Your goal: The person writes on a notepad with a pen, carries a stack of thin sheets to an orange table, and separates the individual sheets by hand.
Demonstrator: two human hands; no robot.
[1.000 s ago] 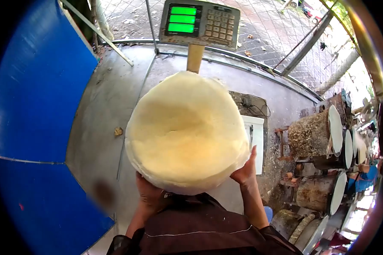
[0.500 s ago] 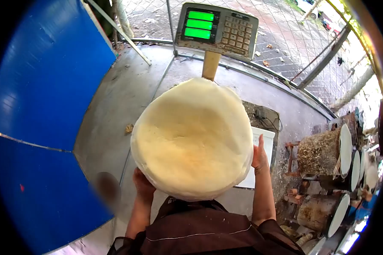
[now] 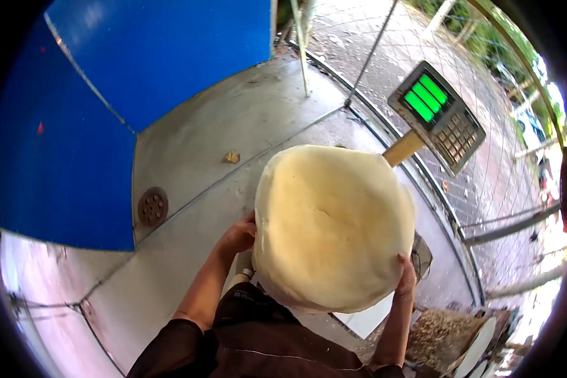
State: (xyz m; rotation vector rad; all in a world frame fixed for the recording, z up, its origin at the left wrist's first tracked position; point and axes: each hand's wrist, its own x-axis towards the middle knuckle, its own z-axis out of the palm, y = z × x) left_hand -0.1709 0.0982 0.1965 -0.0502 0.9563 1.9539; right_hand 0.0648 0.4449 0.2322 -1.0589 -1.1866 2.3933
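A thick stack of pale, round, thin sheets [image 3: 334,227] is held up in front of my body, its top slightly dented. My left hand [image 3: 240,235] grips its left edge, with the fingers partly hidden behind it. At the lower right edge, my right hand [image 3: 407,276] holds the stack with the thumb up along the side. The scale display [image 3: 437,116] with green lit panels and a keypad stands on a post beyond the stack. The scale's platform is hidden from view.
Blue panels [image 3: 195,57] stand at the upper left. A round drain cover [image 3: 153,206] and a dry leaf [image 3: 232,157] lie on the concrete floor. White paper [image 3: 365,320] shows below the stack. A crusted drum [image 3: 444,340] stands at the lower right, and wire fencing runs behind the scale.
The view has turned to the left, so the scale display now appears farther right and tilted. The stack, still in both hands, has shifted right in view and away from in front of the scale post.
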